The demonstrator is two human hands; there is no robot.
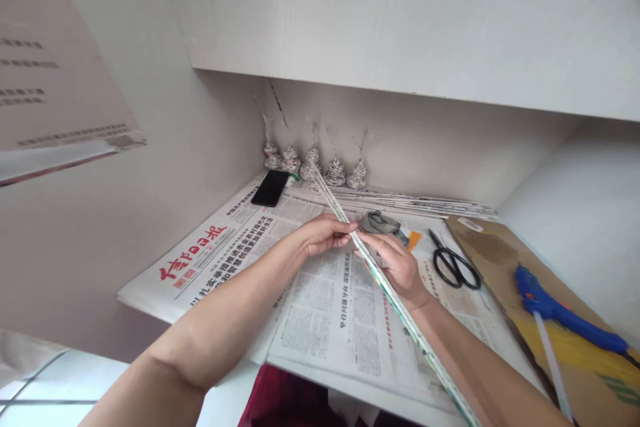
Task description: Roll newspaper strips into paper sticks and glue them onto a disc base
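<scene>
A thin bundle of rolled newspaper sticks (400, 310) runs slantwise from the back of the table toward my lower right. My left hand (325, 233) pinches it near the middle, fingertips pressed together. Just beside it, my right hand (397, 263) closes around the same bundle, with the fingers partly hidden behind the sticks. Newspaper sheets (320, 320) cover the table beneath both hands. Behind the right fingers lies a crumpled grey cloth-like thing (380, 223), next to a small orange piece (415, 240).
Black scissors (453, 265) lie to the right. A blue glue gun (560, 313) rests on cardboard (480, 253). At the back are a black phone (271, 187), several woven paper gourd shapes (335, 172) and more paper sticks (410, 201). A white panel (400, 20) overhangs the back.
</scene>
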